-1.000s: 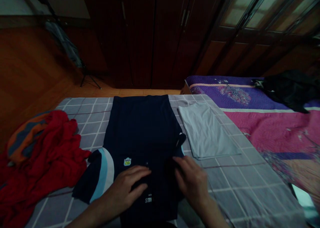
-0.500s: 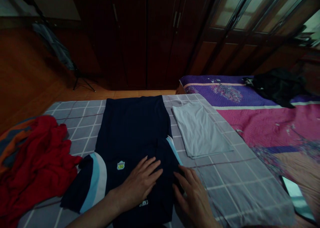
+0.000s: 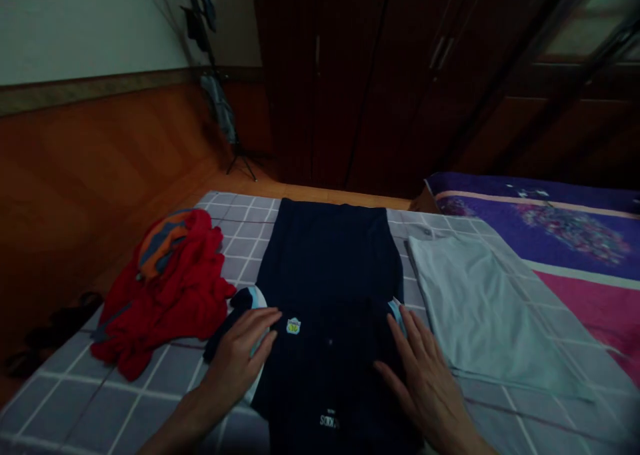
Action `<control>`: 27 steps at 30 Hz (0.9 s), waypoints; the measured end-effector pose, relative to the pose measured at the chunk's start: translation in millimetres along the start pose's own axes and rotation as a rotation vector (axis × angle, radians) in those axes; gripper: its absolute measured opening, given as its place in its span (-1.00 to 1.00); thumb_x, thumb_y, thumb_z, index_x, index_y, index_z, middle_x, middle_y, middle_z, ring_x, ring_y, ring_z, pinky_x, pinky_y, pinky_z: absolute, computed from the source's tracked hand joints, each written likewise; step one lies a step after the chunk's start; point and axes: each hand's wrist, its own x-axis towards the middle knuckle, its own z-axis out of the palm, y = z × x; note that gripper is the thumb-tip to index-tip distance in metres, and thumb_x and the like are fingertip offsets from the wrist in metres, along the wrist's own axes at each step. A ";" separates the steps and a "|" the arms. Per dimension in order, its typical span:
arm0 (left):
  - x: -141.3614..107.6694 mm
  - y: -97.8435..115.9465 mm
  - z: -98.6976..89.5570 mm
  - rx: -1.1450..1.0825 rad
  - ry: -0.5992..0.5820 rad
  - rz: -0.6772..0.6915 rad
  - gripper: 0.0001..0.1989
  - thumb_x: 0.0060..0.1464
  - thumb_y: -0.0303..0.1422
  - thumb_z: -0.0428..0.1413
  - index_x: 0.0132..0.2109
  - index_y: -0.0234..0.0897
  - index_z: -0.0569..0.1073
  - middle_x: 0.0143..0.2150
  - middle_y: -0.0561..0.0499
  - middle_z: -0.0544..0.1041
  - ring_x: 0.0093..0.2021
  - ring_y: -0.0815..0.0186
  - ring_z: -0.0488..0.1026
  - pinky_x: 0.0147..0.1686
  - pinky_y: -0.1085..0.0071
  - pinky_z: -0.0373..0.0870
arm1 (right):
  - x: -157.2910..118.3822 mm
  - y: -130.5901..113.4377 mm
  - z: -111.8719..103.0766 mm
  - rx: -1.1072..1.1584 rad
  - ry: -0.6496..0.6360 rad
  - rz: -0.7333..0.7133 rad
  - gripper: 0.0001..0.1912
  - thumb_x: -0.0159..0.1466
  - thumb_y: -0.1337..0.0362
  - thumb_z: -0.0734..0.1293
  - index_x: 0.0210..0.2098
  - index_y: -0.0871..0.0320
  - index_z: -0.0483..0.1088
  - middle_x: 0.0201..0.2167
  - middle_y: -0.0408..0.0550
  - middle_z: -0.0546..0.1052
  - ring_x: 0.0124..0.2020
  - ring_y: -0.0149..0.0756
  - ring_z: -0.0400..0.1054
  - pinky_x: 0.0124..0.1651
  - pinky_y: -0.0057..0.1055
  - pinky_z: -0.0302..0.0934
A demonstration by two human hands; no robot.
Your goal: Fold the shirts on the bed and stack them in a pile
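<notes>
- Navy shirt (image 3: 330, 262): flat on the grey checked cloth (image 3: 140, 402), between the red garment and the pale folded cloth; hem toward the cabinet (image 3: 350, 82), printed neck area nearest the person.
- Left hand (image 3: 237, 348): over the striped sleeve (image 3: 257, 298) on the shirt's left side; fingers bent, grip moderately wide between thumb and forefinger. Cannot tell whether fabric is pinched.
- Right hand (image 3: 427, 375): grip wide, thumb spread from the fingers; palm down along the shirt's right edge, fingertips at a light-blue and white stripe (image 3: 397, 315).
- Red garment (image 3: 195, 288): crumpled, left of the shirt, an orange and grey-blue striped part on top.
- Pale folded cloth (image 3: 485, 302): flat, just right of the shirt.
- Purple and pink bedspread (image 3: 500, 215): beyond, at right.
</notes>
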 end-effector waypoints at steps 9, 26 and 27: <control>-59.4 -44.1 -40.5 0.221 0.088 -0.580 -0.69 0.12 -0.14 0.06 -0.11 -0.26 0.46 -0.23 -0.07 0.54 -0.19 0.15 0.48 -0.18 0.26 0.38 | 29.6 -19.6 18.7 0.008 0.013 -0.213 -0.25 0.25 -0.06 0.21 0.28 0.25 0.06 0.30 0.23 0.08 0.30 0.12 -0.07 0.19 0.10 0.05; -53.3 -50.2 -29.1 -0.902 0.251 -0.942 -0.89 0.09 -0.26 0.01 -0.26 -0.17 0.35 -0.27 -0.05 0.54 -0.26 0.16 0.53 -0.38 0.26 0.48 | 64.4 -135.7 -17.2 0.542 -0.728 -0.505 -0.32 0.31 -0.06 0.15 0.28 0.22 0.09 0.33 0.18 -0.09 0.34 0.07 -0.31 0.30 0.09 -0.24; -51.5 -50.1 -28.8 -0.866 0.252 -0.941 -0.89 0.09 -0.26 0.01 -0.26 -0.17 0.36 -0.26 -0.06 0.55 -0.23 0.15 0.54 -0.36 0.25 0.49 | 64.2 -136.2 -17.3 0.550 -0.723 -0.510 -0.32 0.31 -0.07 0.14 0.28 0.22 0.09 0.34 0.18 -0.08 0.35 0.05 -0.31 0.31 0.09 -0.24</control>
